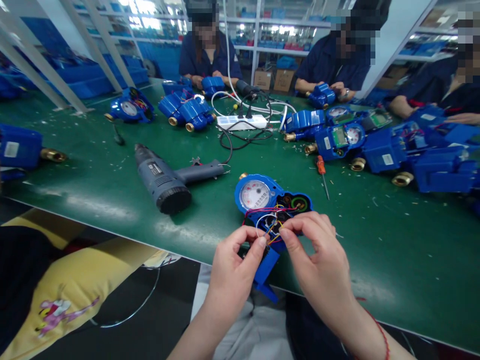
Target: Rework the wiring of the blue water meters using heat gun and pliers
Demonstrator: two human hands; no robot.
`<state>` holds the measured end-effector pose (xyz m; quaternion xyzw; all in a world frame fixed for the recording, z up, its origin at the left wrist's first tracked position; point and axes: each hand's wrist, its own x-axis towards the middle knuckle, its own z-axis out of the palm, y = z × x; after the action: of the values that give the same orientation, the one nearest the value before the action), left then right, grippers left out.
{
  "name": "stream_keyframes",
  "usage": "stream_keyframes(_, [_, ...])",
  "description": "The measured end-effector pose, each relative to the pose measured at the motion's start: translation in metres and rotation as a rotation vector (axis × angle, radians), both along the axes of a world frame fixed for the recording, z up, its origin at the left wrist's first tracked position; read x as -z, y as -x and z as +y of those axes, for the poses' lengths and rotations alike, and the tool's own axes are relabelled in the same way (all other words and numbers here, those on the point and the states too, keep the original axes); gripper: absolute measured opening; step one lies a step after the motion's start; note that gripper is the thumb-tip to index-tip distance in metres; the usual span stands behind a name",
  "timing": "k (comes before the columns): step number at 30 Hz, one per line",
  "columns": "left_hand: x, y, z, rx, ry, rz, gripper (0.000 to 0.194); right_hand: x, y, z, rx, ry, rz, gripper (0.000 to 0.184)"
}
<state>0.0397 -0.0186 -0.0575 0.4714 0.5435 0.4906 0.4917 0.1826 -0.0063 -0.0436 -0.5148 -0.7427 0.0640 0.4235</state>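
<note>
An opened blue water meter (262, 192) with a white dial lies at the near edge of the green table (112, 170), its coloured wires (272, 222) exposed. My left hand (234, 265) pinches some of these wires between thumb and forefinger. My right hand (318, 260) pinches the wires from the other side, fingertips almost touching the left ones. A blue plastic part (266, 275) hangs below the meter over the table edge, between my hands.
A dark heat gun (170, 180) lies left of the meter. A red-handled screwdriver (321, 172) lies to the right. A white power strip (243, 121) with cables sits mid-table. Several blue meters are piled around. Other people in dark blue sit across the table.
</note>
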Motion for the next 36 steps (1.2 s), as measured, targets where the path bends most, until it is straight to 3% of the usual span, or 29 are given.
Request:
stream_keyframes(6, [0.002,0.004,0.004,0.093,0.023,-0.038,0.014,-0.013,-0.011,0.009,0.064,-0.052,-0.017,0.016])
stream_keyframes(15, [0.002,0.003,0.004,0.053,0.049,-0.179,0.013,0.004,0.004,-0.003,-0.081,0.053,-0.018,0.009])
stream_keyframes(19, [-0.001,0.005,0.005,0.057,0.056,-0.194,0.013,0.004,0.009,-0.001,-0.039,0.079,0.038,0.009])
stream_keyframes(25, [0.001,0.003,0.006,0.109,0.046,-0.153,0.014,-0.002,0.011,0.003,0.068,-0.004,0.058,0.011])
stream_keyframes(34, [0.005,0.003,0.006,0.138,0.13,-0.113,0.021,-0.018,-0.008,0.017,0.131,-0.176,-0.018,0.014])
stream_keyframes(36, [0.003,0.003,0.004,0.109,0.144,-0.16,0.021,-0.017,-0.01,0.015,0.088,-0.14,-0.028,0.018])
